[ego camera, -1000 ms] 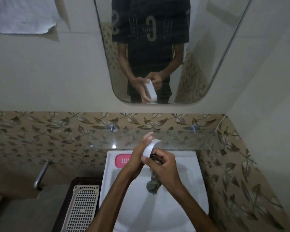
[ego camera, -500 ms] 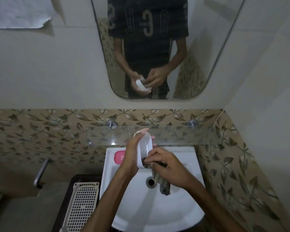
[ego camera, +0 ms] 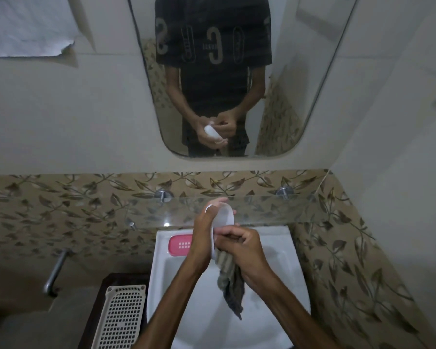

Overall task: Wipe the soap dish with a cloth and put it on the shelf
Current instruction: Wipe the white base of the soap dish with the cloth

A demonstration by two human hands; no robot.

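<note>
I hold a white oval soap dish (ego camera: 224, 217) on edge over the sink, its hollow side facing right. My left hand (ego camera: 203, 238) grips it from the left. My right hand (ego camera: 244, 248) is closed on a dark striped cloth (ego camera: 230, 283) and presses it against the lower part of the dish; the cloth's free end hangs down into the basin. A clear glass shelf (ego camera: 275, 210) runs along the wall just behind the dish, on two metal pegs. The mirror above shows the same grip.
The white sink (ego camera: 282, 248) lies below my hands, with a pink perforated soap tray (ego camera: 180, 245) on its back left corner. A white plastic basket (ego camera: 121, 316) stands left of the sink. A metal handle (ego camera: 56, 270) juts from the left wall. The mirror (ego camera: 300, 96) hangs above the shelf.
The dish has turned from tilted to standing on edge in my left hand. My right hand with the cloth has slid down to the dish's lower end.
</note>
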